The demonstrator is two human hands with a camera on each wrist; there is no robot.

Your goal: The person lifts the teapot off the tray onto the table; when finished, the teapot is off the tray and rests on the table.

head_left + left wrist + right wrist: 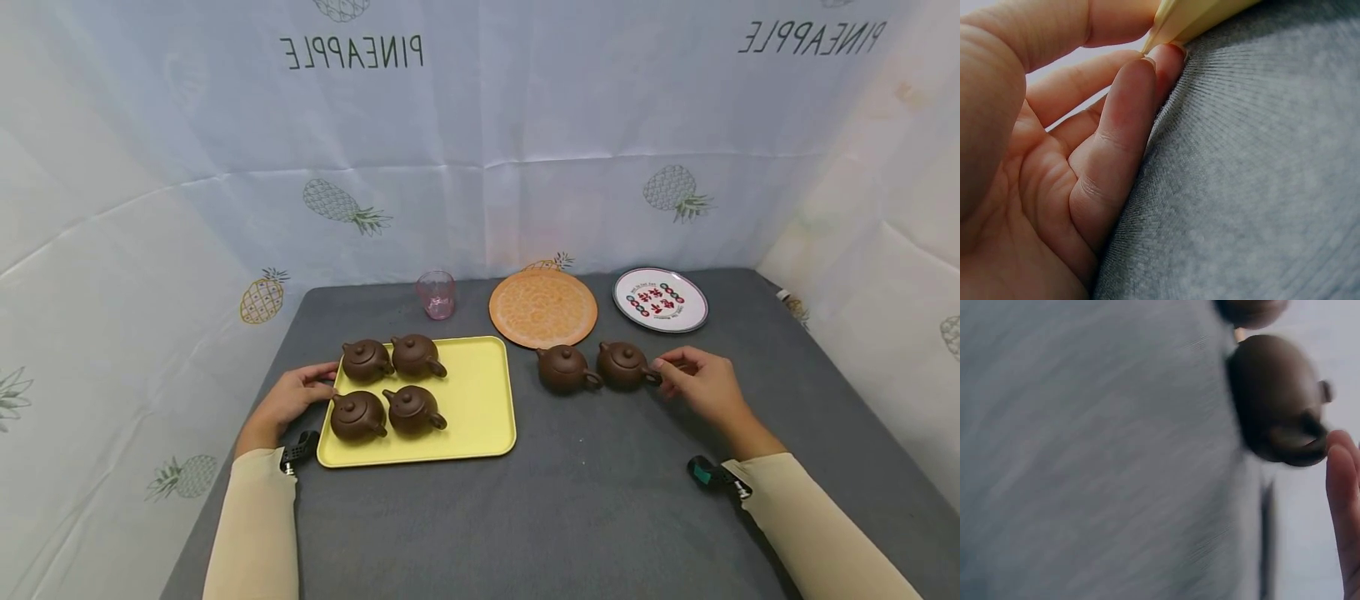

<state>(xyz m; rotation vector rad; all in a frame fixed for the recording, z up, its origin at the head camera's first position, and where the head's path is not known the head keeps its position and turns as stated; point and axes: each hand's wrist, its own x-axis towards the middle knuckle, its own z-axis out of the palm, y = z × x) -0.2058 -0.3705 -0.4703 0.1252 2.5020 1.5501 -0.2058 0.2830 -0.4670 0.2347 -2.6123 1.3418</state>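
Left hand [291, 397]: I'm pinching the tray [477, 404] at nine o'clock.
Right hand [701, 387]: pinching a teapot's [621, 365] handle [652, 378].
Nine-o'clock teapot [562, 371]: risking knocks if my hold's slipping.

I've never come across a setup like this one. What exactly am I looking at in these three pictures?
There is no machine here: a person works bare-handed, wearing three cameras. The wide picture comes from the head, the close ones from each wrist.

On the dark grey table lie a yellow rectangular tray bearing four round dark-brown teapots, two matching teapots beside it, a clear pinkish glass, a round orange-brown mat and a white plate with red and green print.

The left hand touches the tray's left edge; whether it grips is unclear. The right hand appears to pinch the rightmost teapot by its handle.
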